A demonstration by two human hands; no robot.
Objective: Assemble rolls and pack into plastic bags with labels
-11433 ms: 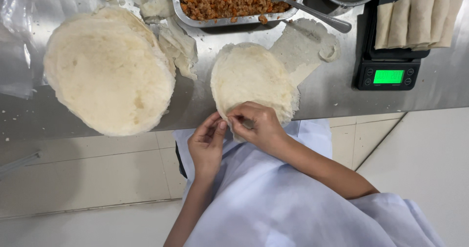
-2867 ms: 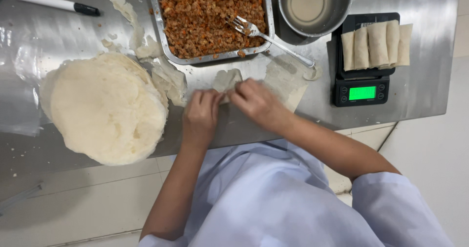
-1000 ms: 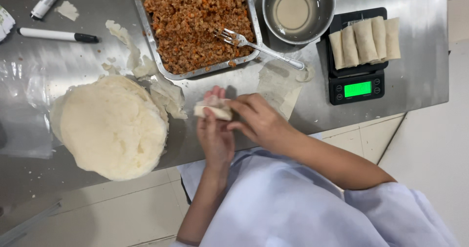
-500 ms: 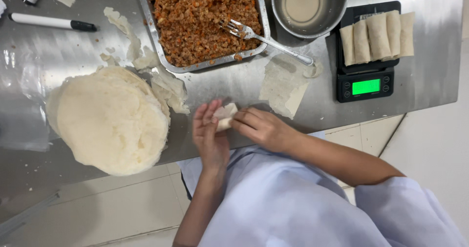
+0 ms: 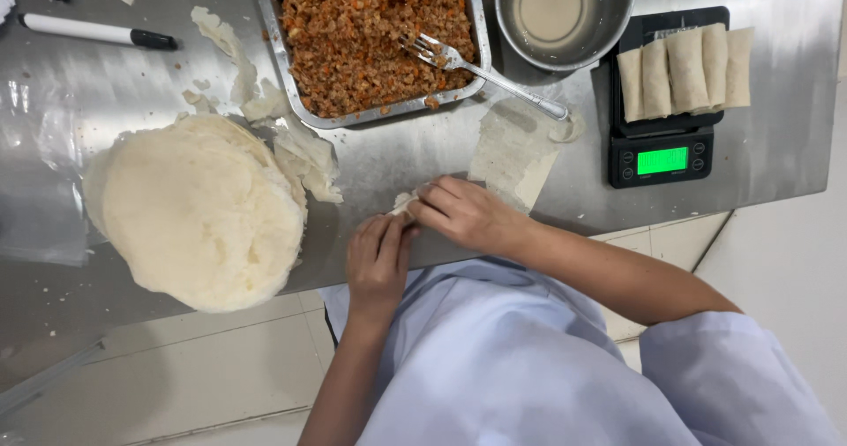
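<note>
Both hands, left hand (image 5: 378, 261) and right hand (image 5: 463, 214), pinch a nearly finished roll (image 5: 404, 203) on the table's (image 5: 397, 155) near edge; sealing and setting it aside likely remain.

Both hands' fingers (image 5: 422, 206) on a small pale roll (image 5: 403, 203) at the steel table (image 5: 397, 159) edge

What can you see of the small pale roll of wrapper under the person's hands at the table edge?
The small pale rolled wrapper is mostly hidden: only one off-white, thin, doughy-looking end pokes out. It lies flat on the steel table near the front edge. The right hand covers it from above, the left hand presses its near side with the fingertips. Its filling, length and seam cannot be seen.
</note>
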